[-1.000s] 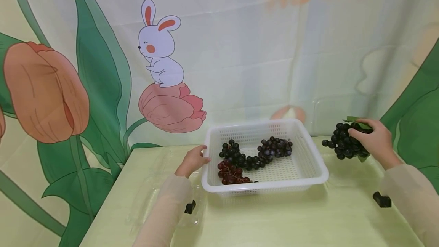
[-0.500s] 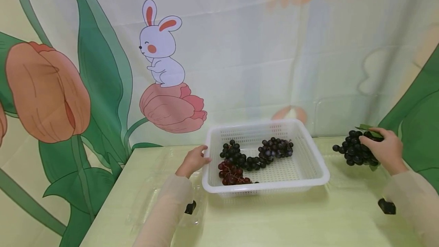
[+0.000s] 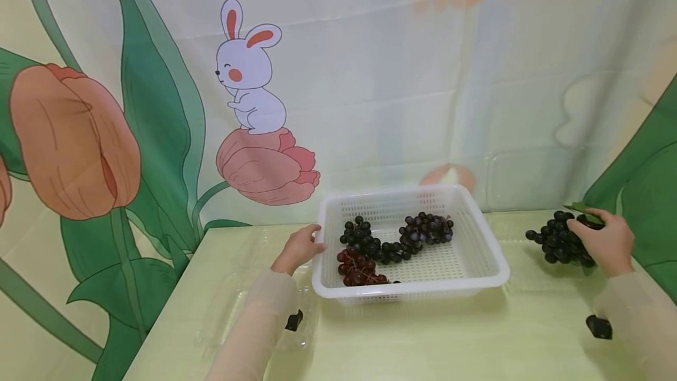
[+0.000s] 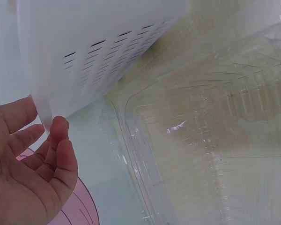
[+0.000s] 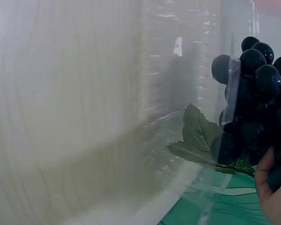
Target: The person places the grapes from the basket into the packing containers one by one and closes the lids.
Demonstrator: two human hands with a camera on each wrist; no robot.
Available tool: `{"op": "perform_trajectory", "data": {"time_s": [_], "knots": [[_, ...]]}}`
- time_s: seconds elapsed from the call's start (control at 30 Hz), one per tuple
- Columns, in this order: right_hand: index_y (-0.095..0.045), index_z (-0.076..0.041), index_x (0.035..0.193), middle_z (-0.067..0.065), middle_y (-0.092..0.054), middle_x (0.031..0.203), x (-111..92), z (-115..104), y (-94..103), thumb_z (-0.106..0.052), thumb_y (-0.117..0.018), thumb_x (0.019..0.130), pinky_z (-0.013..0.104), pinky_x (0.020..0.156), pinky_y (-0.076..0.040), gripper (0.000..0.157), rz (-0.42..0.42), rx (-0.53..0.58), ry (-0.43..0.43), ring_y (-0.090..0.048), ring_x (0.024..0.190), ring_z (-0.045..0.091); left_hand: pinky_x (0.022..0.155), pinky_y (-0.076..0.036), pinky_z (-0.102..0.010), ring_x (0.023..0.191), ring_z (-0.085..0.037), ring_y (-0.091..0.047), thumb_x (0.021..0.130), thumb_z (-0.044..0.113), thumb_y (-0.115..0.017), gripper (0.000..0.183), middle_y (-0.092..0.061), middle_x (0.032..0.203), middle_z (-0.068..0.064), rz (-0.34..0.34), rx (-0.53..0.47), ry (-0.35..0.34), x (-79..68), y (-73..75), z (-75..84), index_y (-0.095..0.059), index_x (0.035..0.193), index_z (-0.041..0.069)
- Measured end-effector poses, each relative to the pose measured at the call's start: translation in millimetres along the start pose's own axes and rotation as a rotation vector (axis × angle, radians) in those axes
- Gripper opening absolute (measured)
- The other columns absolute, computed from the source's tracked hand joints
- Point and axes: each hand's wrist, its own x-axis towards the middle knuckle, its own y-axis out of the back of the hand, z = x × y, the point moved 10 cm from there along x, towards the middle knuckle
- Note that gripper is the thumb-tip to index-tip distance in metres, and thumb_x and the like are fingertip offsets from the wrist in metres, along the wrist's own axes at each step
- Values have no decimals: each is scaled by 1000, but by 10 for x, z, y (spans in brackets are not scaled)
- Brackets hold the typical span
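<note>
In the head view, a white plastic basket (image 3: pixel 412 290) holds bunches of dark grapes (image 3: pixel 428 229) and one bunch of red grapes (image 3: pixel 359 269). My left hand (image 3: pixel 298 249) pinches the basket's left rim, thumb and fingers on either side of it, as the left wrist view also shows. To the right of the basket, my right hand (image 3: pixel 608 243) grips a bunch of black grapes (image 3: pixel 560 240) from above. A green leaf (image 5: pixel 196 131) hangs from that bunch in the right wrist view. Part of the bunch appears behind a clear plastic wall there; whether it touches the bottom is hidden.
A clear plastic container (image 4: pixel 178 126) lies left of the basket, partly under my left forearm. Another clear plastic container (image 5: pixel 178 61) stands at the right, hard to make out. Behind the table (image 3: pixel 412 340) hangs a printed cloth (image 3: pixel 370 104) with a rabbit and tulips.
My right hand has moved right and down with the black grapes, away from the basket. The left hand keeps its hold on the rim, and the basket is nearly unmoved.
</note>
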Motion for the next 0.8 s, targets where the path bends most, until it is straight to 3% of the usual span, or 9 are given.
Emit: {"op": "perform_trajectory", "data": {"time_s": [0.4,0.8], "knots": [[-36,6,131,38,-28,127,-65,178,0,-39,-50,86,60,84,-28,66,61,-12,-21,-26,114,54,83,-50,-41,100,-31,-58,86,13,-57,49,-57,115,-21,10,11,-14,-13,12,7,-41,131,3],[-39,9,128,38,-32,123,-66,336,-29,-38,-53,84,59,84,-27,65,93,-27,-24,-29,111,52,85,-49,-42,104,-30,-57,86,13,-58,48,-56,118,-19,15,14,-16,22,-5,-7,-42,130,3]]}}
